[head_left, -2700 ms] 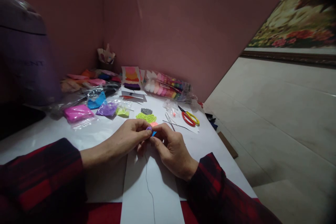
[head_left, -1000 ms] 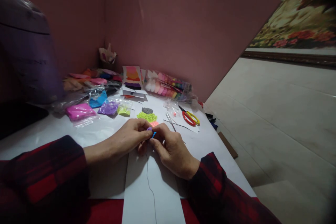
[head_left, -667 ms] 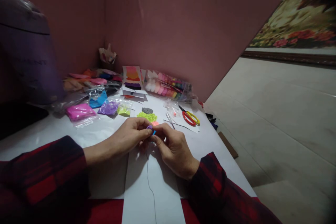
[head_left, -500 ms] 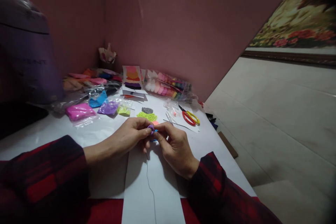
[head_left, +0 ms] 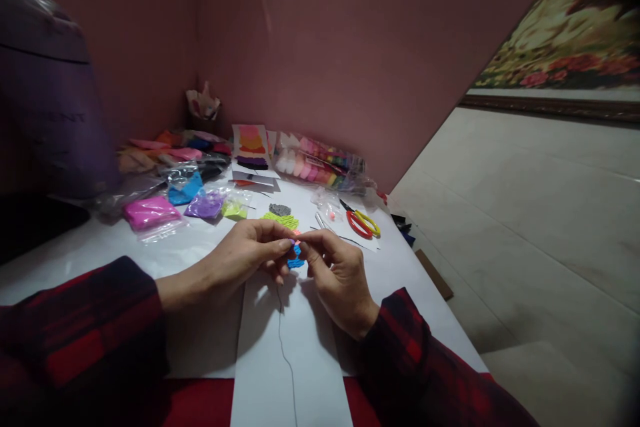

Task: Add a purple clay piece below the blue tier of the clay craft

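My left hand (head_left: 245, 250) pinches a small lump of purple clay (head_left: 293, 242) between thumb and forefinger; most of it is covered by the fingertips. Against its right side, my right hand (head_left: 339, 273) closes thumb and forefinger on the same lump. Below them lies a white paper strip (head_left: 287, 360) with a thin dark wavy line running down it. Blue textured clay (head_left: 295, 261) shows on the paper between the hands. Farther up are patches of yellow-green clay (head_left: 283, 219) and grey clay (head_left: 280, 209), and a bit of pinkish-orange clay partly hidden behind the fingers.
Scissors (head_left: 363, 222) with red and yellow handles lie at right beside a silvery tool (head_left: 321, 221). Bagged pink clay (head_left: 151, 213), purple clay (head_left: 205, 204) and blue clay (head_left: 185, 188) sit at left. Behind stand a colourful card (head_left: 251, 145), clay packs (head_left: 317, 163) and a large purple container (head_left: 50, 100).
The purple clay shows less between my fingertips, and my hands have shifted slightly. More of the blue clay beneath is visible now.
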`<state>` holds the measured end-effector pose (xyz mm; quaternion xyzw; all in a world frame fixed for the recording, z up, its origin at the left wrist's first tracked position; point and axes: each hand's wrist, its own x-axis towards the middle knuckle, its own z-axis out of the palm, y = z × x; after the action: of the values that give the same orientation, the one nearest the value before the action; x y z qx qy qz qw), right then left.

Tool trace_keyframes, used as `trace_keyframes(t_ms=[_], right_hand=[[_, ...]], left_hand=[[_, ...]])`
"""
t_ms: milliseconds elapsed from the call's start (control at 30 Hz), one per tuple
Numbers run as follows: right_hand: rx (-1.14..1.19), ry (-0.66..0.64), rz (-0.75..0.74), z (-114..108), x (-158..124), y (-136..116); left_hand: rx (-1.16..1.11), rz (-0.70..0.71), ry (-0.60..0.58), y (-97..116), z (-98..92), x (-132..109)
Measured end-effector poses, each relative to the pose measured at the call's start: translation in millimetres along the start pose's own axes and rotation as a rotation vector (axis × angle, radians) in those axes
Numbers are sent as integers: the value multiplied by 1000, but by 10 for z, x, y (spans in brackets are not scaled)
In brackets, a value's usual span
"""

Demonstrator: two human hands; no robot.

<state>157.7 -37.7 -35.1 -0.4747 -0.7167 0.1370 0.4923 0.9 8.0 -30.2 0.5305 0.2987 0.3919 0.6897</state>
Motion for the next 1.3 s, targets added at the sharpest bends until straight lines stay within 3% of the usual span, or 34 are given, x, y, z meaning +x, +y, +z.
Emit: trace_keyframes(t_ms=[200, 600, 833, 1067, 1300], right_hand=[[13, 0, 3, 6, -11, -4], [0, 30, -1, 5, -9, -8], [-12, 29, -4, 2, -6, 4], [-26, 42, -14, 10, -12, -9], [-16, 46, -22, 17, -10, -6]], left_hand=[[36, -39, -7, 77, 20, -14], [-40, 19, -24, 19, -4, 26], [122, 38, 23, 47, 1, -17], [1, 12, -30, 69, 21, 7], [31, 13, -40, 93, 25, 7]])
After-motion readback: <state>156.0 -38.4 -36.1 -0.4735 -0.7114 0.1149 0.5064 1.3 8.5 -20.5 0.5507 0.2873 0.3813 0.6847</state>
